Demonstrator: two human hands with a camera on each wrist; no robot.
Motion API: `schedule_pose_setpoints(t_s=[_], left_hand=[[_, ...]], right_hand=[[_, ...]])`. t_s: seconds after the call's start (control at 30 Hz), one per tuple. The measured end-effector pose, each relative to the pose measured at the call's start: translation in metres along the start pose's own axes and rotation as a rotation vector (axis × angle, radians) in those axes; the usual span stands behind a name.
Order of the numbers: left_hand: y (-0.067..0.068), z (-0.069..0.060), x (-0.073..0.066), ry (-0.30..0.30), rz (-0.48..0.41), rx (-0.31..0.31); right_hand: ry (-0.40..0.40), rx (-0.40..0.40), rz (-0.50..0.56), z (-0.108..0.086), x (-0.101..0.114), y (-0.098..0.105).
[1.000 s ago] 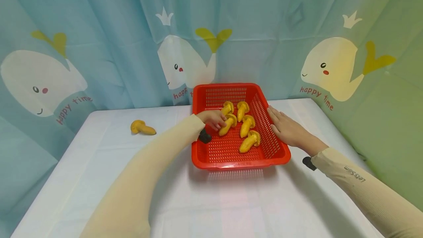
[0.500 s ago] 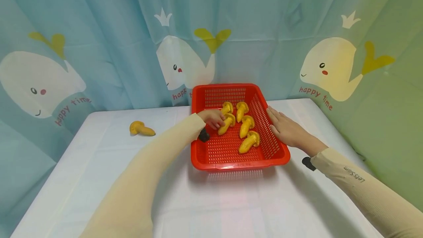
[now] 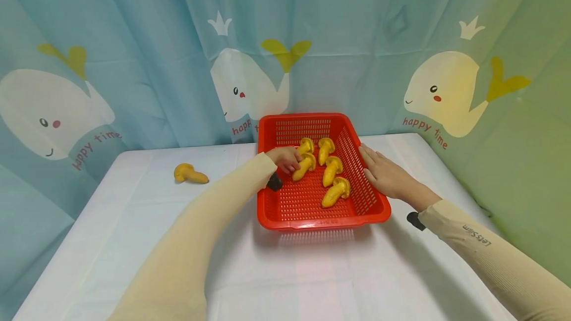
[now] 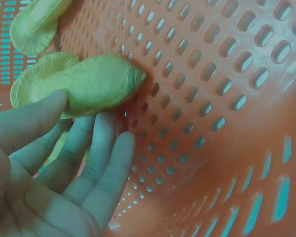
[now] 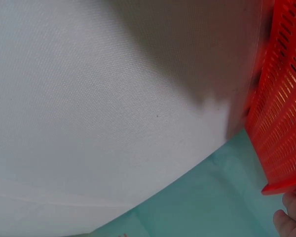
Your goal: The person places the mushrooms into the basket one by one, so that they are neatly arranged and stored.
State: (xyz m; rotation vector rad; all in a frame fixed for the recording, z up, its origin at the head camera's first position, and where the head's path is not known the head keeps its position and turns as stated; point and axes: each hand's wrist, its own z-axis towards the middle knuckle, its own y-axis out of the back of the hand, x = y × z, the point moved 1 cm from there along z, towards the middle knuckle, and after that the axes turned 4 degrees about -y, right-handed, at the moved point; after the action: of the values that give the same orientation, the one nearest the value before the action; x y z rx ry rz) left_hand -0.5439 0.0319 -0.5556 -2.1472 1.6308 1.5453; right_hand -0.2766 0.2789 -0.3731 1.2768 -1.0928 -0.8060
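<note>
My left hand (image 3: 286, 158) reaches over the left rim of a red plastic basket (image 3: 321, 222). Its thumb and fingers pinch a yellow king oyster mushroom (image 3: 305, 167); in the left wrist view the thumb lies against this mushroom (image 4: 101, 84) and the other fingers reach beneath it. Whether the mushroom touches the basket floor, I cannot tell. Several more yellow mushrooms lie in the basket, among them a front one (image 3: 336, 192) and a middle one (image 3: 332, 170). My right hand (image 3: 387, 172) rests with straight fingers along the basket's right rim.
Another yellow mushroom (image 3: 191, 174) lies on the white tablecloth (image 3: 285, 281), left of the basket. Behind the table hangs a blue curtain (image 3: 348, 83) with printed whales, close to the basket's back. A green curtain (image 3: 526, 172) stands at the right.
My left hand and the mushroom it holds have shifted very slightly left within the basket. The right hand stays on the rim.
</note>
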Motion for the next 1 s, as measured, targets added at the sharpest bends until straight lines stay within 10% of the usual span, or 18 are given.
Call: schedule_pose_setpoints(t_s=[0.1, 0.2, 0.4, 0.47, 0.53, 0.63, 0.67, 0.77, 0.87, 1.0], left_hand=[[-0.009, -0.071, -0.045, 0.006, 0.072, -0.076], [-0.012, -0.103, -0.065, -0.014, 0.043, -0.090], [-0.001, -0.056, -0.037, -0.035, -0.009, -0.052], [0.000, -0.061, -0.041, -0.027, 0.000, -0.049], [-0.004, -0.093, -0.062, -0.004, -0.003, -0.061], [-0.016, -0.178, -0.111, 0.017, -0.023, -0.078], [-0.016, -0.182, -0.113, 0.033, -0.039, -0.093], [-0.007, -0.148, -0.087, -0.010, -0.121, -0.100], [0.009, -0.071, -0.038, -0.034, -0.177, -0.106], [0.015, -0.066, -0.033, -0.066, -0.236, -0.091]], right_hand=[[-0.002, -0.002, 0.000, 0.000, 0.000, 0.000], [-0.007, 0.000, 0.001, 0.000, 0.000, 0.000], [-0.014, 0.005, 0.005, 0.000, 0.001, 0.001], [-0.014, 0.005, 0.003, 0.000, 0.001, 0.001], [-0.013, 0.004, 0.001, 0.000, 0.001, 0.001], [-0.012, 0.003, 0.003, 0.000, 0.001, 0.001], [-0.009, 0.002, 0.005, 0.000, 0.001, 0.001], [-0.005, -0.006, 0.017, 0.000, 0.001, 0.001], [-0.002, -0.012, 0.026, -0.001, 0.002, 0.001], [-0.007, 0.000, 0.022, -0.001, 0.002, 0.001]])
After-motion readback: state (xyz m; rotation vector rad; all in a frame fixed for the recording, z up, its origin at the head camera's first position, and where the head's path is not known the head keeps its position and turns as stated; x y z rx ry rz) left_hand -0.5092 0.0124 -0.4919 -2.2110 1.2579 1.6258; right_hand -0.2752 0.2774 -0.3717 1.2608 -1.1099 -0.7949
